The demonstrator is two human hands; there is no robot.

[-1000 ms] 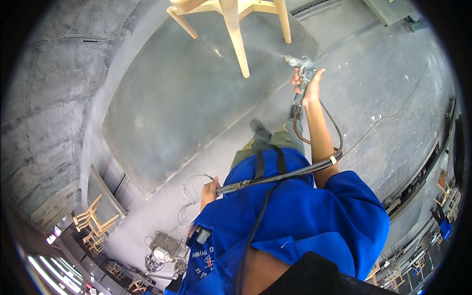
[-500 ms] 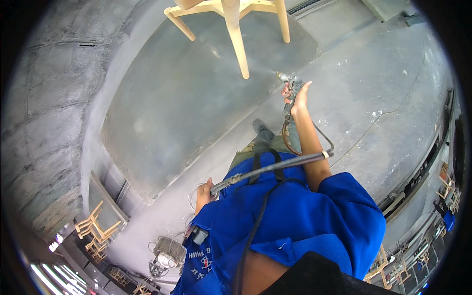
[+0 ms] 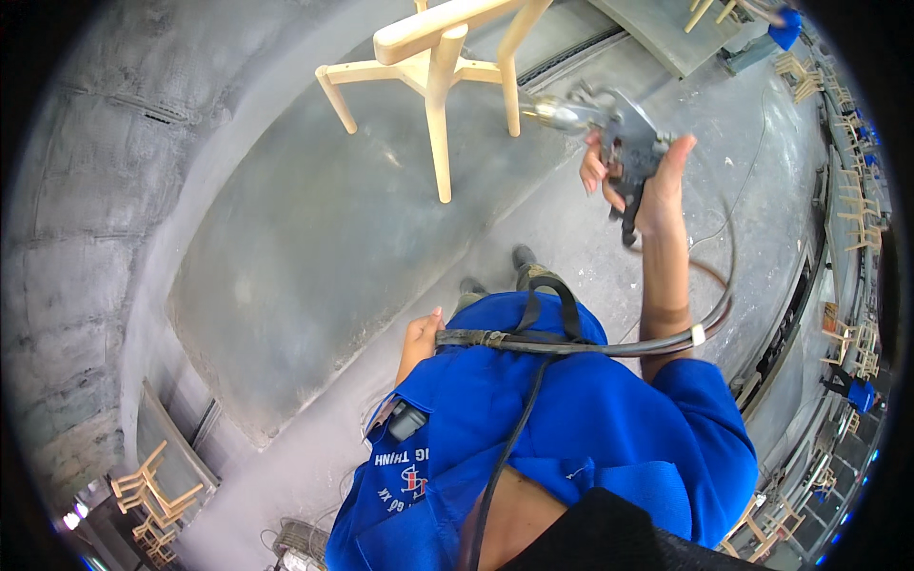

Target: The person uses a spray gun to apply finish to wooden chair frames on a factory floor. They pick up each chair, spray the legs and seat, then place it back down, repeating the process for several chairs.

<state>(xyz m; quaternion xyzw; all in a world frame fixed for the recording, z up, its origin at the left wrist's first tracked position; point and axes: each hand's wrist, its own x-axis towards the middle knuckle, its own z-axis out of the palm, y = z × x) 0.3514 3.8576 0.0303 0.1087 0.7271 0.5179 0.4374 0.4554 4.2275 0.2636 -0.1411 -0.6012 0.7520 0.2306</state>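
Observation:
My right hand [image 3: 664, 195] is raised on the right, wrapped round the handle of a metal spray gun [image 3: 630, 143]. The gun's nozzle points left, toward the leg of a pale wooden chair [image 3: 437, 109] at the top of the head view; the two appear close, but the gap is hard to judge. Close to my waist, my left hand [image 3: 420, 343] is closed at the end of a dark bundled hose [image 3: 590, 349]. This hose crosses in front of my body and loops up on the right to the gun. Part of my left hand's fingers is hidden.
A grey sheet [image 3: 286, 276] covers the floor under the chair. A rough grey wall [image 3: 76, 238] rises on the left. More wooden chairs [image 3: 152, 495] stand lower left and along the right side. Other people in blue, one a worker [image 3: 776, 36], are farther off.
My right hand has lifted the spray gun up and to the right, and it looks larger. More of the chair shows. My left hand stays at the hose, slightly higher in view.

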